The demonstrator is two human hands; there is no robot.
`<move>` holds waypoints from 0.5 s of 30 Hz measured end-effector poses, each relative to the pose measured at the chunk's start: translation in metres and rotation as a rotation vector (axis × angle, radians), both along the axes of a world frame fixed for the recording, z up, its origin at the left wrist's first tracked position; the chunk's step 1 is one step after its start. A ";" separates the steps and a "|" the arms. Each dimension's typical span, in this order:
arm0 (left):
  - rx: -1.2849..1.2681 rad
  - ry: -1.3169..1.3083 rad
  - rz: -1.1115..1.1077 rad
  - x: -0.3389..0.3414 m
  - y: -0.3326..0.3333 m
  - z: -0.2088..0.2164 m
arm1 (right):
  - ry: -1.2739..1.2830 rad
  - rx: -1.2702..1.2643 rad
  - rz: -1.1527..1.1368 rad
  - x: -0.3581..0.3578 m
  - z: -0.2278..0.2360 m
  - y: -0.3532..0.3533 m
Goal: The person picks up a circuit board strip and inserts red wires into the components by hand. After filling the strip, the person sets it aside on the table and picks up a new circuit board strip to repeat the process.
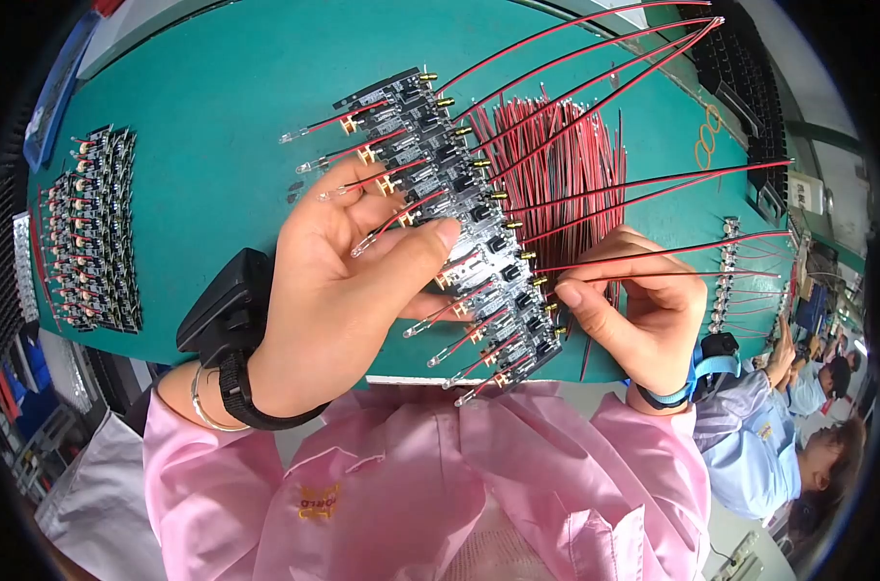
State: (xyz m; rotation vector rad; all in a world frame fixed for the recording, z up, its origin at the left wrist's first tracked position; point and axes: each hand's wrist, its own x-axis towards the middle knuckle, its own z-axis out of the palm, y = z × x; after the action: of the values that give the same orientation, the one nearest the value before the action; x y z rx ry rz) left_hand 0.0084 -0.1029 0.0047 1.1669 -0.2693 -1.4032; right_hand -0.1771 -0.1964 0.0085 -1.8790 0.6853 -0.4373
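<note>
My left hand [338,281] grips a panel of joined black circuit boards [471,198], thumb on its face and fingers behind. The panel is tilted above the green mat. Small clear LEDs on short red-and-black leads stick out along its left side. Brass-coloured tips line its right edge, and several long red-and-black wires [653,182] run from there to the right. My right hand [643,320] is closed in a pinch at the lower right edge, on a red-and-black wire [745,274]. The exact contact point is partly hidden by the fingertips.
A thick bundle of red-and-black wires [556,155] lies on the green mat [217,107] behind the panel. More assembled boards [96,232] stand at the left; a wired board strip [725,276] lies at the right. Rubber bands [708,140] lie far right. Co-workers in blue [755,460] sit at right.
</note>
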 end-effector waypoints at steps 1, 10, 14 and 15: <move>0.004 -0.004 -0.004 0.000 0.000 0.000 | 0.006 -0.023 -0.006 0.001 0.001 0.000; 0.004 0.005 -0.005 0.000 -0.001 0.000 | -0.019 0.004 -0.033 0.001 0.005 0.003; 0.001 0.009 -0.012 0.000 -0.001 0.000 | -0.020 -0.041 0.003 0.000 0.002 0.002; 0.002 0.003 -0.015 0.001 -0.001 0.000 | -0.021 -0.040 0.005 0.000 0.002 0.002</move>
State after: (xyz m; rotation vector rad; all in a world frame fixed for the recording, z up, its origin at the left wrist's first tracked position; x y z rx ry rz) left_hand 0.0091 -0.1035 0.0046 1.1660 -0.2752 -1.4187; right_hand -0.1766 -0.1942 0.0107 -1.9112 0.6626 -0.4701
